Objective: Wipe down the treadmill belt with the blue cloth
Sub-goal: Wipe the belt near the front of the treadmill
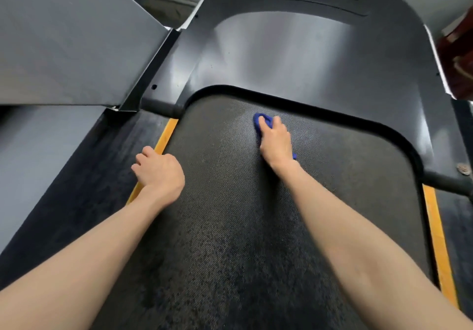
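1. Running along the far left: dark side rail (76, 189), with a grey slanted panel (64, 35) above it.
2. Left yellow stripe (165, 135) sits between the rail and the treadmill belt (230, 214).
3. Left hand (158, 171) rests on that stripe at the belt's left edge. Fingers are curled under, knuckles up, and nothing is visible in them (clenched, not grasping).
4. Belt is dark and textured, and both forearms reach over it from the near end.
5. Blue cloth (262, 122) lies on the belt near its front end, just short of the motor cover (294, 55). It is bunched up, mostly hidden under the hand; blue shows past the fingertips and again beside the wrist.
6. Right hand (276, 142) is on top of the cloth, fingers curled over it, grasping it and holding it down against the belt.
7. Right yellow stripe (437, 240) borders the belt's right edge.
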Demonstrator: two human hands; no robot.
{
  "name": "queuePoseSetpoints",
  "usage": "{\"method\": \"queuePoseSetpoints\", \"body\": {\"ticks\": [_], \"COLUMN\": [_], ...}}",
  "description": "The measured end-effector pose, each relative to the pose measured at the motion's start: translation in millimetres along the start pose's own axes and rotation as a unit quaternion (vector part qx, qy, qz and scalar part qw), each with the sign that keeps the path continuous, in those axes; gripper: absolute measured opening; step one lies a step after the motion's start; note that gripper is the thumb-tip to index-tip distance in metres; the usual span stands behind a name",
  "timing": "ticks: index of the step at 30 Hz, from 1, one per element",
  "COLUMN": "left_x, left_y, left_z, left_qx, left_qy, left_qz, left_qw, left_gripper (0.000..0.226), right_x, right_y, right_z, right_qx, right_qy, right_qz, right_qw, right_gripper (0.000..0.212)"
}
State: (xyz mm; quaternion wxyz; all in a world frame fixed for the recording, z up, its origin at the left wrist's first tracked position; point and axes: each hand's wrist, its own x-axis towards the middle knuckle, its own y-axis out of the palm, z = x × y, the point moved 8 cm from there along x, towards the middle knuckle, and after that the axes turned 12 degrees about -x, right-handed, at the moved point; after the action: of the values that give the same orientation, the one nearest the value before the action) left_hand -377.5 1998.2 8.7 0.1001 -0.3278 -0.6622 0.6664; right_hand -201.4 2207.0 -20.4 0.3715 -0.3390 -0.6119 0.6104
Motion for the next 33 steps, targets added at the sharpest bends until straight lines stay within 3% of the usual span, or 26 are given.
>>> {"method": "queuePoseSetpoints", "body": {"ticks": [2,3,6,7,10,12,14,16,18,22,25,29,31,33], "left_x": [-1,-2,-1,1,-1,-1,-1,-1,0,-2,-3,-3,-3,-5], "left_y": [0,0,-6,-8,-6,-5,-3,-5,-11,-15,-13,-14,-14,-12], "left_z": [1,2,4,4,4,1,2,2,2,6,5,2,3,4], "left_qx": [0.016,0.018,-0.016,-0.028,-0.040,-0.028,-0.018,-0.018,-0.020,-0.024,-0.028,-0.027,-0.019,-0.012], "left_qy": [0.007,0.008,-0.006,-0.015,-0.030,-0.019,-0.013,-0.017,-0.020,0.006,0.011,0.018,0.017,0.021], "left_qz": [-0.004,-0.004,0.011,0.016,0.022,0.013,0.007,0.009,0.008,-0.010,-0.013,-0.006,-0.008,-0.003], "left_qw": [1.000,1.000,1.000,0.999,0.999,0.999,1.000,1.000,1.000,1.000,0.999,0.999,1.000,1.000], "left_gripper": [0.033,0.032,0.030,0.030,0.028,0.026,0.027,0.028,0.028,0.028,0.026,0.025,0.027,0.030], "right_x": [-1,4,-8,-17,-16,0,5,0,-3,-10,-17,-62,-45,-15], "right_y": [0,-1,-7,-10,-8,-9,-7,-3,-4,-4,-6,-3,-9,-10], "right_z": [13,-10,-129,-151,-147,-93,-25,-1,-32,-100,-74,-42,-57,-72], "right_qx": [-0.016,-0.023,-0.033,-0.042,0.008,0.018,0.009,-0.025,-0.056,-0.043,0.000,-0.023,-0.067,-0.095], "right_qy": [-0.131,-0.105,0.191,0.247,0.308,0.218,0.048,-0.062,-0.043,0.145,0.118,-0.055,-0.046,0.021], "right_qz": [-0.004,-0.015,-0.027,-0.019,0.000,-0.009,-0.003,0.012,-0.002,0.011,0.030,0.018,0.001,0.027], "right_qw": [0.991,0.994,0.981,0.968,0.951,0.976,0.999,0.998,0.998,0.988,0.993,0.998,0.997,0.995], "right_gripper": [0.051,0.050,0.037,0.037,0.039,0.040,0.045,0.053,0.054,0.051,0.051,0.053,0.056,0.054]}}
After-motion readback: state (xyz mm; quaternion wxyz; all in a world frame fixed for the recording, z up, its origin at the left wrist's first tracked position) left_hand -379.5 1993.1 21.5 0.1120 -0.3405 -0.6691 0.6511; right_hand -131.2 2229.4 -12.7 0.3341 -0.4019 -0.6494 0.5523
